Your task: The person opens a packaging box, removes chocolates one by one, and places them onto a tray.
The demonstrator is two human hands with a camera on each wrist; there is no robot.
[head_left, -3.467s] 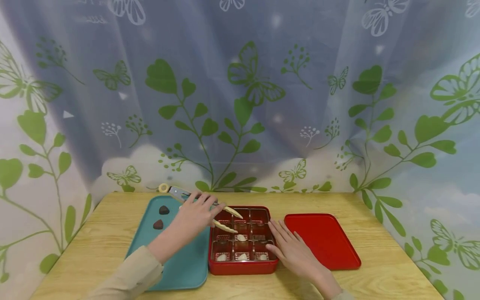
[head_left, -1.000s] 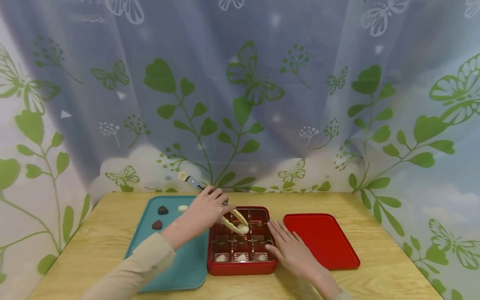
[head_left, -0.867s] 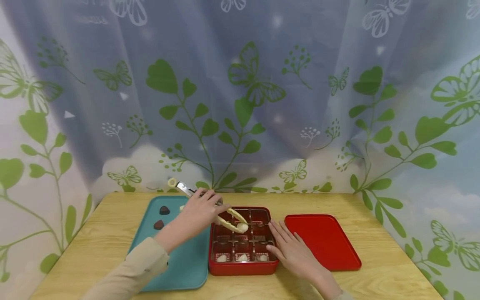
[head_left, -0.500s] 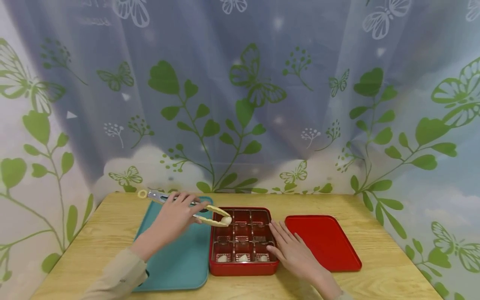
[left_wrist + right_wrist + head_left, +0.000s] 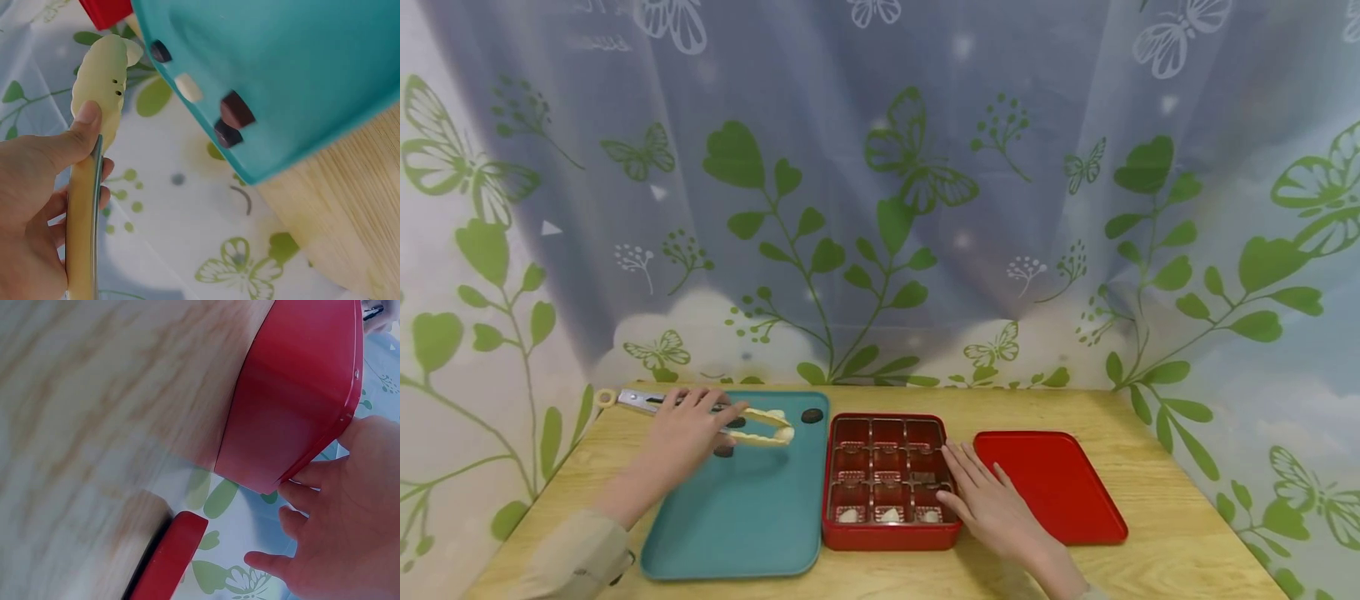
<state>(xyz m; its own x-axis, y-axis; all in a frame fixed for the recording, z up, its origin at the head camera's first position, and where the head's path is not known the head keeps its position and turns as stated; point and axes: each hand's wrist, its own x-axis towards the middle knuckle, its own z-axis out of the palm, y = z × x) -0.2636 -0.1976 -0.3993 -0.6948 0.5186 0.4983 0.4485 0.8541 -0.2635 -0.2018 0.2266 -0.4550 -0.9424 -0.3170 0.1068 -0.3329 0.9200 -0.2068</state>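
Gripping tongs [image 5: 754, 438] in the left hand [image 5: 683, 429], well to the left of the box [image 5: 891, 537], with the thumb on one side and fingers curled round the other. Pinching between the tong tips a white piece [image 5: 785, 435], left of the box and above the tray [image 5: 737, 517]. Touching the box's right side with the right hand [image 5: 992, 504], fingers outstretched and spread a little.

On the tray, just left of the box (cannot tell whether touching it): a dark piece [image 5: 812, 415] nearest the box, then farther left a loose white piece [image 5: 189, 88], then a brown piece [image 5: 237, 109] and a black piece [image 5: 227, 134], side by side. Inside the box, in the near row of compartments, three white pieces [image 5: 891, 516], one to each.

To the right of the box, near it, a red lid [image 5: 1052, 492] lying flat on the table [image 5: 1180, 542]. Behind the box, past the table's far edge, a curtain [image 5: 820, 196] with green leaves and butterflies.
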